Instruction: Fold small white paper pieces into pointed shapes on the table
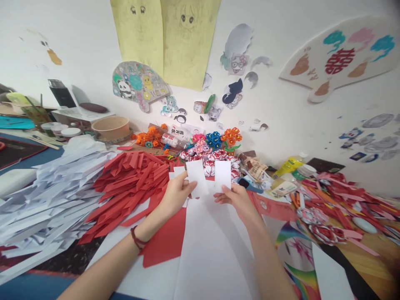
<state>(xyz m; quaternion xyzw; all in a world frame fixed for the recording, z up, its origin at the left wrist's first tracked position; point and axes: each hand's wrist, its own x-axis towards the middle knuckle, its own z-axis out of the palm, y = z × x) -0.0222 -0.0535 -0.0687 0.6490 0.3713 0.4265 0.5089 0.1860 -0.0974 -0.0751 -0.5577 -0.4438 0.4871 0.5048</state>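
My left hand [178,193] pinches a small white paper rectangle [195,176], held upright between thumb and fingers. A similar white rectangle [223,173] stands upright in my right hand [234,199], its lower edge between the thumb and fingers. The two pieces are apart, side by side. Below both hands lies a large white paper sheet [215,254], partly over a red sheet [165,243]. Another small white piece shows behind my left hand, partly hidden by it.
Piles of folded white strips [59,196] and red strips [131,179] lie at the left. Paper flowers [214,140] stand at the back by the wall. Red and pink strips [340,200], bottles [289,164] and a rainbow-patterned sheet [296,254] are at the right.
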